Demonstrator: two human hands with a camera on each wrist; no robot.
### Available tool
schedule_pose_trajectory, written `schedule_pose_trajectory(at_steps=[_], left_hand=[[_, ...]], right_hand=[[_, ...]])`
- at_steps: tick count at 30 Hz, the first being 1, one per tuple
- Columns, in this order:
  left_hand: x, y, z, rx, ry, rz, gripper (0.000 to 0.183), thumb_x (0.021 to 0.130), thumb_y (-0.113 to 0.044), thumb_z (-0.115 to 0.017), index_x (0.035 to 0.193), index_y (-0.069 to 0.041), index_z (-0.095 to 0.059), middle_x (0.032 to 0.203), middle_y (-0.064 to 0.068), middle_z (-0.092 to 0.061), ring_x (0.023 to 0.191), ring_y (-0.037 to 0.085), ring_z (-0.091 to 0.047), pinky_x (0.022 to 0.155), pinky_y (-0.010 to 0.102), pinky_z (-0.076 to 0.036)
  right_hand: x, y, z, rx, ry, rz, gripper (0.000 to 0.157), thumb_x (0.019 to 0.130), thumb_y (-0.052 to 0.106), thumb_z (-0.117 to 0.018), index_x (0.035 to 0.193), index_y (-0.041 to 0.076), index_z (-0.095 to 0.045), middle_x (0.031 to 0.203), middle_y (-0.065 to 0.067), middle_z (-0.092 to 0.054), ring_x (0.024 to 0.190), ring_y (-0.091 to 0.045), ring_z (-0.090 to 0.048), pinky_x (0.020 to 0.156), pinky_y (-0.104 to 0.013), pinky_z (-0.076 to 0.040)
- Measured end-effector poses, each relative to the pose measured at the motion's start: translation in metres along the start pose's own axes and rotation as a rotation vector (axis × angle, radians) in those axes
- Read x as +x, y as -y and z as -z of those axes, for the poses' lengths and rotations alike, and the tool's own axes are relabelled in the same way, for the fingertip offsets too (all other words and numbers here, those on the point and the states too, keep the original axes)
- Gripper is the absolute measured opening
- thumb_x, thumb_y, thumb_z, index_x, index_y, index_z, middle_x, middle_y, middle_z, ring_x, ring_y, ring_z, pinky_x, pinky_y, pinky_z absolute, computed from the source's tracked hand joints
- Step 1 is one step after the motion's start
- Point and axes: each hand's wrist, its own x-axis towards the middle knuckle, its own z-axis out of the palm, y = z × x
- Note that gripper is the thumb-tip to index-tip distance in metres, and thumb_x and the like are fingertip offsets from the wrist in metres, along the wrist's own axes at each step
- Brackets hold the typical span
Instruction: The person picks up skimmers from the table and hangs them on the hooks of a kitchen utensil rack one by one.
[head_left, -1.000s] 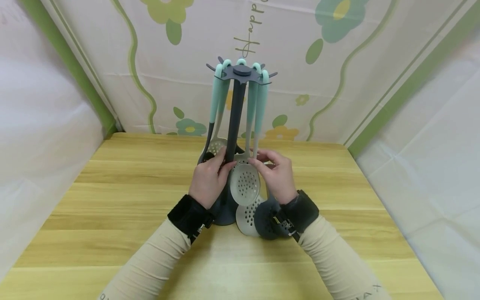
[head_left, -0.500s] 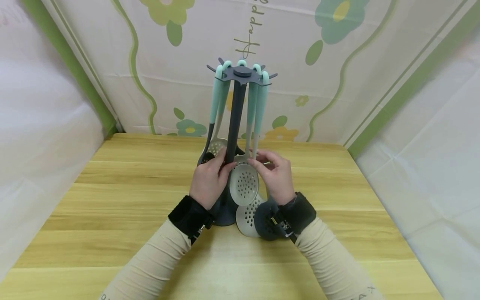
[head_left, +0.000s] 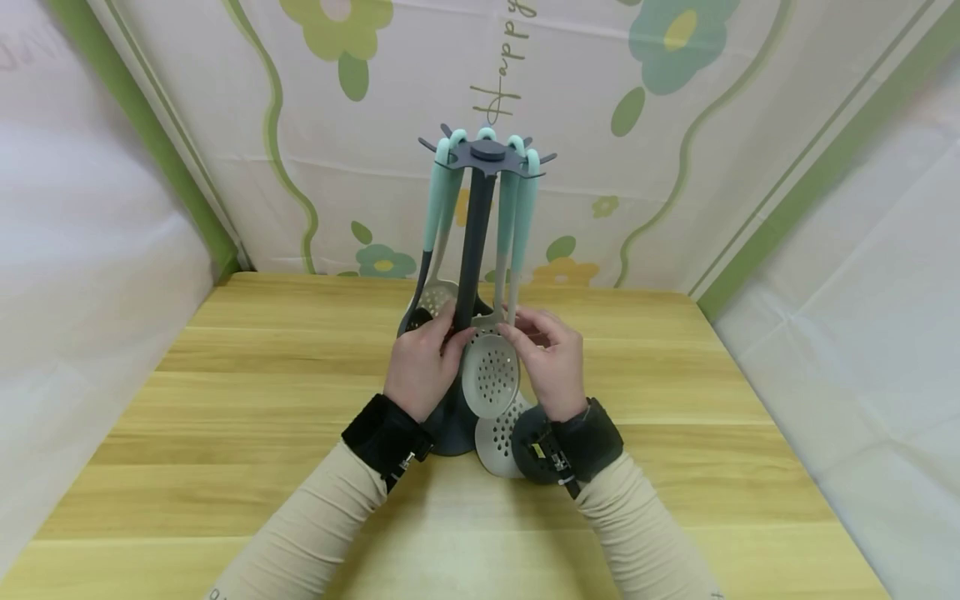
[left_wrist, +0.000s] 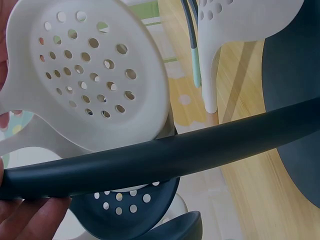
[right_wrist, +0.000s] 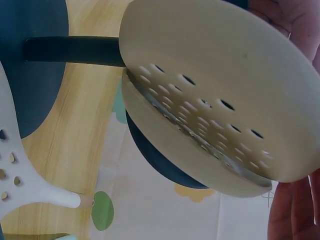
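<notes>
In the head view a dark utensil stand (head_left: 475, 250) stands upright, with several mint-handled utensils hanging from its top. My left hand (head_left: 422, 367) grips the stand's pole low down, thumb in front. The same pole (left_wrist: 150, 160) crosses the left wrist view. My right hand (head_left: 551, 358) pinches the neck of a pale slotted spoon (head_left: 491, 377) that hangs at the stand's front right. Its pale bowl (right_wrist: 225, 75) fills much of the right wrist view, with another pale perforated head (right_wrist: 185, 135) close behind it. My right fingertips are partly hidden behind the spoon.
A pale perforated turner (head_left: 497, 446) and a dark perforated utensil (head_left: 531, 454) lie on the wooden table (head_left: 262, 400) by the stand's base (head_left: 453, 429). A dark ladle (left_wrist: 175, 227) hangs behind. A flower-printed cloth wall (head_left: 585, 167) rises at the back.
The head view has shifted slightly, so the stand appears a little lower. My right wrist has come inward a little. Both hands keep their hold.
</notes>
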Motion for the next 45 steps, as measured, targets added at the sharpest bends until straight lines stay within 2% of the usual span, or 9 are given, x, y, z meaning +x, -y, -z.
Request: schedule_pose_trajectory(at_steps=[7,15,21,24,26,31,34,39,45], left_hand=[[0.003,-0.001,0.002,-0.028,0.024,0.004,0.021,0.095,-0.014,-0.067,0.109,0.001,-0.060,0.072,0.011,-0.063,0.060,0.022,-0.062,0.053,0.034,-0.047],[0.007,-0.007,0.010,-0.123,0.101,0.059,0.013,0.099,-0.014,-0.061,0.104,-0.002,-0.061,0.066,0.004,-0.053,0.055,0.014,-0.048,0.050,0.025,-0.037],[0.013,-0.011,0.016,-0.147,0.115,0.069,0.014,0.101,-0.013,-0.058,0.103,0.000,-0.064,0.069,0.008,-0.055,0.057,0.016,-0.050,0.052,0.027,-0.040],[0.019,-0.013,0.019,-0.173,0.104,0.071,0.015,0.100,-0.011,-0.059,0.108,0.001,-0.064,0.081,0.014,-0.066,0.068,0.022,-0.064,0.059,0.032,-0.053],[0.022,-0.014,0.021,-0.196,0.108,0.076,0.020,0.100,-0.010,-0.059,0.115,0.002,-0.062,0.094,0.017,-0.070,0.081,0.026,-0.071,0.068,0.036,-0.059],[0.029,-0.017,0.023,-0.229,0.133,0.076,0.037,0.101,-0.007,-0.056,0.135,0.004,-0.050,0.109,0.021,-0.069,0.097,0.031,-0.071,0.079,0.043,-0.060],[0.031,-0.018,0.022,-0.240,0.141,0.079,0.042,0.100,-0.004,-0.055,0.141,0.004,-0.045,0.113,0.022,-0.067,0.103,0.033,-0.069,0.085,0.044,-0.059],[0.032,-0.018,0.022,-0.268,0.134,0.062,0.034,0.100,-0.004,-0.056,0.132,0.004,-0.051,0.115,0.020,-0.069,0.107,0.032,-0.069,0.090,0.043,-0.057],[0.032,-0.017,0.020,-0.254,0.105,0.042,0.024,0.100,-0.007,-0.057,0.122,0.002,-0.057,0.107,0.017,-0.071,0.104,0.030,-0.071,0.087,0.042,-0.058]], right_hand=[[0.001,-0.001,0.001,-0.002,-0.001,-0.002,0.023,0.086,0.006,-0.076,0.109,0.001,-0.075,0.096,-0.019,-0.074,0.078,-0.008,-0.063,0.071,-0.022,-0.050],[0.004,-0.001,0.007,0.052,0.094,-0.060,0.026,0.088,0.006,-0.074,0.113,0.001,-0.073,0.105,-0.018,-0.072,0.082,-0.008,-0.063,0.073,-0.025,-0.053],[0.008,0.001,0.012,0.039,0.136,-0.079,0.028,0.087,0.005,-0.075,0.113,-0.002,-0.072,0.108,-0.020,-0.071,0.083,-0.011,-0.064,0.074,-0.026,-0.054],[0.010,0.004,0.015,0.038,0.160,-0.073,0.028,0.086,0.004,-0.075,0.113,-0.003,-0.071,0.106,-0.021,-0.071,0.084,-0.014,-0.064,0.074,-0.026,-0.054],[0.011,0.006,0.016,0.036,0.176,-0.066,0.028,0.086,0.004,-0.075,0.113,-0.003,-0.071,0.103,-0.021,-0.071,0.084,-0.014,-0.065,0.074,-0.026,-0.054],[0.016,0.006,0.022,0.037,0.204,-0.071,0.030,0.086,0.006,-0.075,0.115,-0.001,-0.071,0.099,-0.020,-0.071,0.083,-0.010,-0.066,0.075,-0.025,-0.055],[0.019,0.004,0.025,0.036,0.217,-0.091,0.032,0.086,0.008,-0.076,0.118,0.003,-0.071,0.100,-0.019,-0.071,0.084,-0.007,-0.066,0.075,-0.024,-0.055],[0.020,0.001,0.032,0.020,0.237,-0.114,0.034,0.087,0.009,-0.075,0.121,0.004,-0.070,0.102,-0.019,-0.070,0.085,-0.008,-0.066,0.075,-0.024,-0.055],[0.020,-0.005,0.037,-0.017,0.239,-0.147,0.034,0.089,0.012,-0.074,0.121,0.003,-0.069,0.104,-0.017,-0.071,0.087,-0.010,-0.065,0.079,-0.024,-0.054]])
